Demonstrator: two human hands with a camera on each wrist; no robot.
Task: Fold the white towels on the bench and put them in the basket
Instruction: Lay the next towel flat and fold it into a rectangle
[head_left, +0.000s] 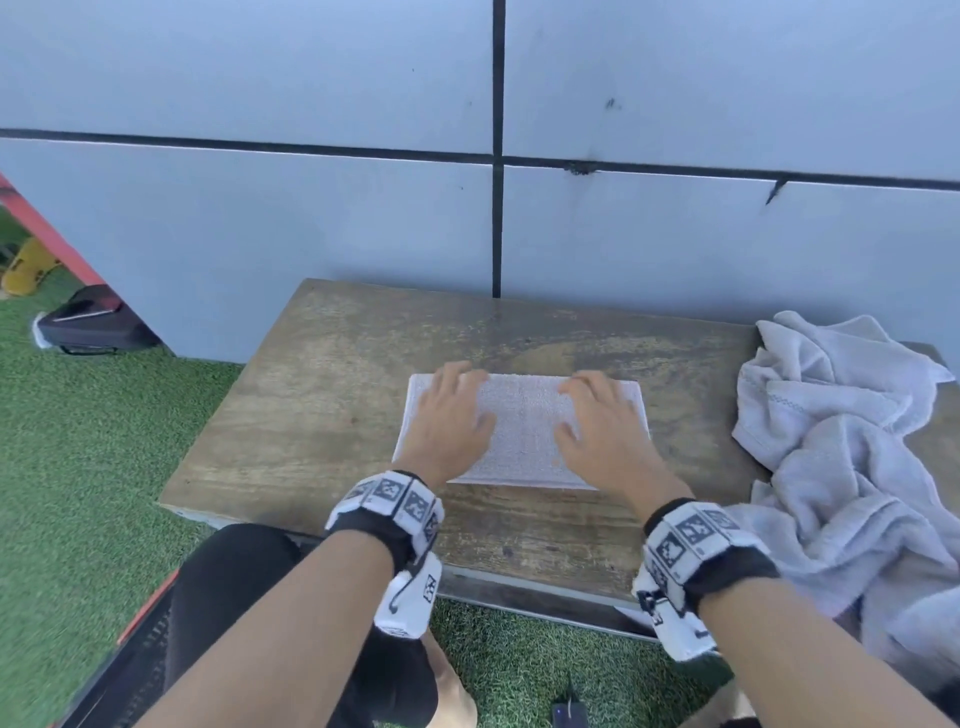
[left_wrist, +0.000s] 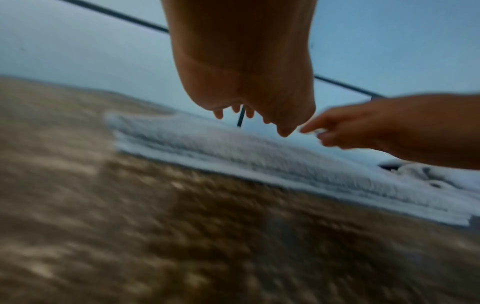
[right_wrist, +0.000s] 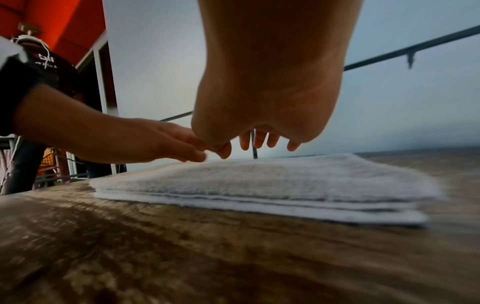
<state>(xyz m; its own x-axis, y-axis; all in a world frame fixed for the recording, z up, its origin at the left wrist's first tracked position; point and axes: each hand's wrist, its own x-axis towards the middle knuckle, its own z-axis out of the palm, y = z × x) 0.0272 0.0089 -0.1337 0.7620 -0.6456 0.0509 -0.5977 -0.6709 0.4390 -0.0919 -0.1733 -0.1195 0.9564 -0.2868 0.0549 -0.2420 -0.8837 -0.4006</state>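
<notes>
Here, left hand (head_left: 451, 415), right hand (head_left: 602, 423) flat (fingers spread) over folded towel (head_left: 522, 431).

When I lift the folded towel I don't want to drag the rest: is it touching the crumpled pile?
Apart. The head view shows a strip of bare bench between the folded towel and the crumpled pile.

Folded towel (head_left: 524, 431): white nubby terry cloth. Bench (head_left: 322, 395): worn, stained matt wood. Wall (head_left: 260, 218): smooth panels.
</notes>
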